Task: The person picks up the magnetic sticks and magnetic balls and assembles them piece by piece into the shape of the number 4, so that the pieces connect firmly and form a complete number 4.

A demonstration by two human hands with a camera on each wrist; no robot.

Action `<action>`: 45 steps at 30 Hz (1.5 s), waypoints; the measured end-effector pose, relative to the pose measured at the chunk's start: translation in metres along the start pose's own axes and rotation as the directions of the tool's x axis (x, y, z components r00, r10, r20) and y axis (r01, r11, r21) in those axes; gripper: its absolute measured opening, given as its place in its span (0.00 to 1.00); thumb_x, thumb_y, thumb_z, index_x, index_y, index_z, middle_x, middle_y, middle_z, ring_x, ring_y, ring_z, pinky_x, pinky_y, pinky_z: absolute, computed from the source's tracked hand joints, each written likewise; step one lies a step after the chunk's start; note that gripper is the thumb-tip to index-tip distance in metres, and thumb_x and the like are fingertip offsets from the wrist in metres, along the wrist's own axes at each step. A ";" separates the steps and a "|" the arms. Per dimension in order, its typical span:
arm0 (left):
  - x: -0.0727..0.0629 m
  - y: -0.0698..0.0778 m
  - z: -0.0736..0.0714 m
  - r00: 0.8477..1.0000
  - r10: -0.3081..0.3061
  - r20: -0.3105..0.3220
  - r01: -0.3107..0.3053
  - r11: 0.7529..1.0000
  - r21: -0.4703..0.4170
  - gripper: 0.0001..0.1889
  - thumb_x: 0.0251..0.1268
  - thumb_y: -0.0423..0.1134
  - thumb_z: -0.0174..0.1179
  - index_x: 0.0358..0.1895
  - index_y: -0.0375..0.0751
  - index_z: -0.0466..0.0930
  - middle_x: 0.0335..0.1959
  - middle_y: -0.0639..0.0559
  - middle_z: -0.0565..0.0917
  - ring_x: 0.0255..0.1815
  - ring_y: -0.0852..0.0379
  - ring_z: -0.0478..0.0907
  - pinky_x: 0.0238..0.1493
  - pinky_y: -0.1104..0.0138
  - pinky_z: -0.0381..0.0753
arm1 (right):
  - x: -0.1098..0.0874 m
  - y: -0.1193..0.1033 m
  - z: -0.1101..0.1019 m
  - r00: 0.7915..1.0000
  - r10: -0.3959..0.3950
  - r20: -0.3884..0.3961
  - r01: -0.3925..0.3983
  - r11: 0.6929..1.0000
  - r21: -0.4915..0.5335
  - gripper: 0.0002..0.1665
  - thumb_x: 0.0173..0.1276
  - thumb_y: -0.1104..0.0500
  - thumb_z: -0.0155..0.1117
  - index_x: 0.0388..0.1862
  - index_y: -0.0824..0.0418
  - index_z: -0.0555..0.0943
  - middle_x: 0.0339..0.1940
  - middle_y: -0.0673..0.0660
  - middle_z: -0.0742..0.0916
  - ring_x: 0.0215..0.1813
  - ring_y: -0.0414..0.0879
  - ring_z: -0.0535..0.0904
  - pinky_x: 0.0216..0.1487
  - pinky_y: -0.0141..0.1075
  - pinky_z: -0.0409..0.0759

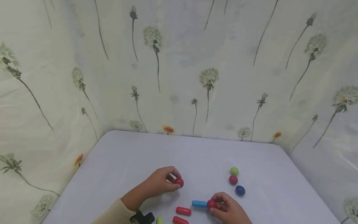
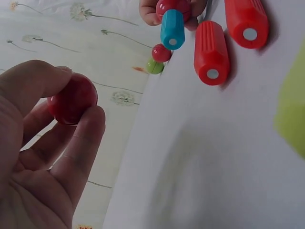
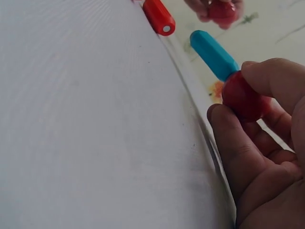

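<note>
Between its thumb and fingers my left hand (image 1: 162, 183) pinches a red ball (image 2: 73, 99), held above the white table. My right hand (image 1: 230, 209) pinches another red ball (image 3: 245, 97) by its sides. A blue rod (image 3: 213, 54) is joined end-on to that second ball and points left, towards the left hand's side. The rod's free end shows a small pale disc in the left wrist view. Two red rods (image 1: 183, 211) (image 1: 180, 220) lie on the table below and between the hands, with similar discs on their ends.
Right of the hands lie a green ball (image 1: 234, 171), a red ball (image 1: 233, 179) and a dark blue ball (image 1: 240, 190). A yellow-green piece (image 1: 159, 220) is cut off at the bottom edge. Dandelion-patterned cloth (image 1: 179, 62) surrounds the white table (image 1: 156, 149).
</note>
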State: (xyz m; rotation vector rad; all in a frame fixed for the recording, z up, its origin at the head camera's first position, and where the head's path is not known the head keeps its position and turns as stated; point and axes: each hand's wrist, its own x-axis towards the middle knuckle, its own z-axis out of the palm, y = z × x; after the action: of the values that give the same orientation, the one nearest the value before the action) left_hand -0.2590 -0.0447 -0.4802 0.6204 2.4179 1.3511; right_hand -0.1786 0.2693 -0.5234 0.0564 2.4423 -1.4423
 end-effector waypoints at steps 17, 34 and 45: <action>-0.009 0.013 0.009 1.000 -0.004 0.030 0.006 0.999 -0.046 0.13 0.62 0.43 0.76 0.46 0.58 0.83 0.44 0.61 0.86 0.45 0.61 0.84 0.44 0.62 0.89 | 0.008 -0.016 0.006 0.995 0.021 -0.102 -0.018 0.999 0.027 0.32 0.62 0.46 0.80 0.58 0.60 0.78 0.52 0.54 0.88 0.51 0.47 0.85 0.54 0.48 0.88; -0.007 0.005 0.006 1.000 0.017 -0.004 -0.017 0.998 -0.059 0.12 0.63 0.45 0.75 0.47 0.58 0.83 0.44 0.63 0.86 0.47 0.61 0.84 0.46 0.62 0.88 | 0.021 -0.035 0.007 0.988 -0.079 -0.131 0.078 0.997 -0.012 0.26 0.63 0.48 0.80 0.55 0.55 0.80 0.53 0.54 0.86 0.52 0.45 0.86 0.54 0.45 0.88; -0.006 0.000 0.000 0.997 -0.014 -0.077 0.012 0.999 -0.035 0.13 0.64 0.46 0.75 0.48 0.60 0.82 0.45 0.61 0.85 0.48 0.58 0.83 0.45 0.61 0.88 | 0.036 -0.045 0.010 0.983 -0.107 -0.151 0.106 0.994 -0.018 0.23 0.62 0.52 0.81 0.53 0.53 0.81 0.51 0.53 0.86 0.51 0.44 0.87 0.53 0.43 0.88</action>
State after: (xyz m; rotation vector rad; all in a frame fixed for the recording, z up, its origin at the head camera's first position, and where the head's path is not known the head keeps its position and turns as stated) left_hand -0.2535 -0.0473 -0.4797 0.5525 2.4489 1.4328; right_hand -0.2191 0.2347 -0.5000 0.0346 2.6112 -1.5216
